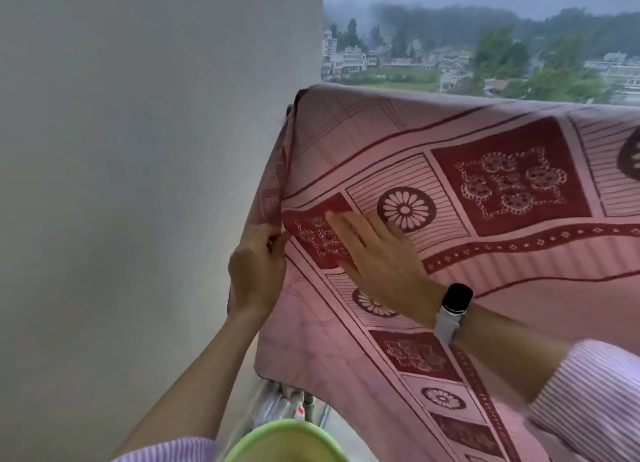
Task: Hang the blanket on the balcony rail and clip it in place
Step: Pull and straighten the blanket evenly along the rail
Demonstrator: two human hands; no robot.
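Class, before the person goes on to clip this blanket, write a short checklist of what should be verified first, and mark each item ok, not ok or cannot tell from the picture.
1. Blanket draped over the top of the rail: ok, it hangs down the near side along the whole visible stretch.
2. Left edge under control: ok, the left hand pinches the edge next to the wall.
3. Cloth smoothed: ok near the corner, where the right hand lies flat with straight fingers; a few folds remain lower down.
4. Clips on the blanket: not ok, none visible.
5. A clip within reach: cannot tell, neither hand holds one.
6. Even hang on the far side: cannot tell, hidden.
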